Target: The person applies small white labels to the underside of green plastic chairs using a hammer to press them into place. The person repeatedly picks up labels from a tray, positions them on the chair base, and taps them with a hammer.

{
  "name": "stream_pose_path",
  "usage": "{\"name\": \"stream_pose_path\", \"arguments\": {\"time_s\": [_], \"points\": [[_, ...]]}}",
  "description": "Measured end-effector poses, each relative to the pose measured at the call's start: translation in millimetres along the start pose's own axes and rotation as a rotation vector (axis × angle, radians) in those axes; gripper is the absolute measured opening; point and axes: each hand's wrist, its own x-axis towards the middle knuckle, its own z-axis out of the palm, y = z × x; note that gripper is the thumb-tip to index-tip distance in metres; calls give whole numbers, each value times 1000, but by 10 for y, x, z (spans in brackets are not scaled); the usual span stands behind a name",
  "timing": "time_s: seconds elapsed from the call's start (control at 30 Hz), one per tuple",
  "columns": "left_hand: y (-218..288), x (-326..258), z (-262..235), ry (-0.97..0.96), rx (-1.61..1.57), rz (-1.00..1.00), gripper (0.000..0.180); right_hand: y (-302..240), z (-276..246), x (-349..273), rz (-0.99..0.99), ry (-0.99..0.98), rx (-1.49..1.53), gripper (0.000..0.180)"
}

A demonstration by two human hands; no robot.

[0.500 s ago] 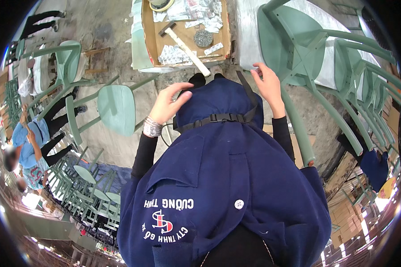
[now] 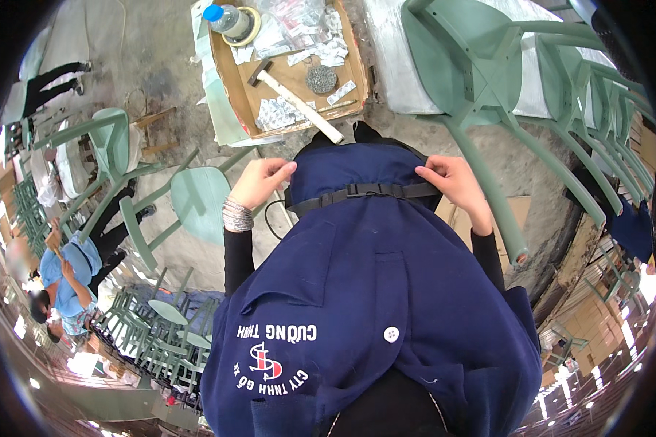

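The black buckled strap (image 2: 364, 192) runs across the navy work jacket (image 2: 372, 291), long axis 9 to 3 o'clock. The left hand (image 2: 261, 182) pinches fabric beside its 9 o'clock end; the right hand (image 2: 452, 182) grips its 3 o'clock end, both equally near.

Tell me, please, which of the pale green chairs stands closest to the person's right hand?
The pale green chair upturned just beyond the right hand: its long leg runs down right beside that hand, while the other green chair stands by the left hand.
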Motion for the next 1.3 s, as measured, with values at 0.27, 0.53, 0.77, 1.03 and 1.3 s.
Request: {"name": "stream_pose_path", "arguments": {"time_s": [0.27,0.53,0.77,1.03,1.3], "points": [[552,797,-248,607,236,256,18,466,120,-104,135,158,-434,24],[782,1648,189,567,864,590,35,211,29,60,-34,583,-409,29],[882,1945,298,242,887,677,20,-195,476,384,-273,848,-295,27],[980,1752,80,20,306,608,22,-410,862,561,-368,979,-293,28],[1453,988,475,-396,-565,250,40,-304,754,420,-426,1092,30,18]]}}
